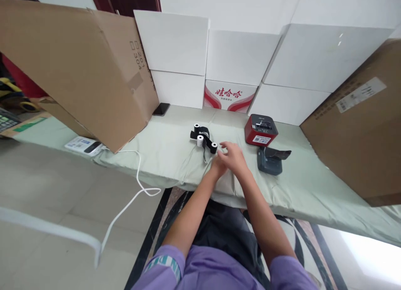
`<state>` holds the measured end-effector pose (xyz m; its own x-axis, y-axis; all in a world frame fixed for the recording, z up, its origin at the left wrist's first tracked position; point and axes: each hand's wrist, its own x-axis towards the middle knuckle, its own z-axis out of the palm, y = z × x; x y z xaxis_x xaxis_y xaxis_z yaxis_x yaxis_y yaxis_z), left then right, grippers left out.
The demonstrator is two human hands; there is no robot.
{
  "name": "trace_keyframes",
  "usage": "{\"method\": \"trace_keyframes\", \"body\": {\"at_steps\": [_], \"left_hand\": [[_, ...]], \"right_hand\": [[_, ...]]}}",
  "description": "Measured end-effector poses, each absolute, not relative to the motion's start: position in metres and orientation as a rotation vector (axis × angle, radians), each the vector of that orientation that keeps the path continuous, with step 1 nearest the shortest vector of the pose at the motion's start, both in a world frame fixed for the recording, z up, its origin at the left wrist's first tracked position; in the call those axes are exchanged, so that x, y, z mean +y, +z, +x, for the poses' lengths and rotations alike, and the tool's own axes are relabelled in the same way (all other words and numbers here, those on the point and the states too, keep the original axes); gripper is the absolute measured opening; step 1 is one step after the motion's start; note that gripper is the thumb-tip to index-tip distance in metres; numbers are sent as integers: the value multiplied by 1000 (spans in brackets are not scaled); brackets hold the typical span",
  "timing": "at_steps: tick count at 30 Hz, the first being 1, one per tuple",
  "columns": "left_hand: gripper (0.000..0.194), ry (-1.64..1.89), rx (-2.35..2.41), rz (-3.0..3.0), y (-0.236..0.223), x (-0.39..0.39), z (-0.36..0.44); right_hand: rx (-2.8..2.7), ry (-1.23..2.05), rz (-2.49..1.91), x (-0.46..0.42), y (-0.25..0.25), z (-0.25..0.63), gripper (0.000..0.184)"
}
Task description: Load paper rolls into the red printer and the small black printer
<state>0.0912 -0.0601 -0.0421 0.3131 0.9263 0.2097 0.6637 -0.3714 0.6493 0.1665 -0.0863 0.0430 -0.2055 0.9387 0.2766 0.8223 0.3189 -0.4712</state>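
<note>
Near the front of the table, my right hand (233,155) reaches over my left hand (219,165). The right fingers are curved and apart, with nothing visible between them. The left fingers are mostly hidden behind the right hand. Just left of both hands stand small rolls with white cores: one black (214,147), one white (200,140), and one at the back (196,127). Loose black strips (205,133) trail among them. To the right are a red and black label-printer-like box (261,130) and a smaller dark one (270,161) with a black strip sticking out.
A greenish cloth covers the table (175,135). Large cardboard boxes stand left (94,64) and right (360,123), with white boxes (175,44) along the back. A phone (161,109) lies by the left box. A white power strip (84,146) has a cable (138,173) hanging off the edge.
</note>
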Motion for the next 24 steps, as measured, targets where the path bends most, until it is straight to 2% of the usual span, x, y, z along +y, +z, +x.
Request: {"method": "trace_keyframes", "body": {"at_steps": [2, 7, 10, 14, 24], "left_hand": [[51, 840, 1387, 2161, -45, -57, 94], [54, 911, 1291, 2182, -50, -55, 97], [58, 917, 1267, 2171, -56, -55, 98], [56, 916, 1251, 2178, -61, -52, 101], [54, 876, 1245, 2224, -55, -56, 99]], "right_hand": [[-2190, 296, -1641, -70, 45, 150, 35], [-2186, 292, -1716, -56, 38, 143, 40], [-2097, 321, -1675, -57, 28, 152, 36], [-2074, 327, -1627, -58, 22, 157, 29], [-2097, 359, -1550, -58, 22, 155, 33]]}}
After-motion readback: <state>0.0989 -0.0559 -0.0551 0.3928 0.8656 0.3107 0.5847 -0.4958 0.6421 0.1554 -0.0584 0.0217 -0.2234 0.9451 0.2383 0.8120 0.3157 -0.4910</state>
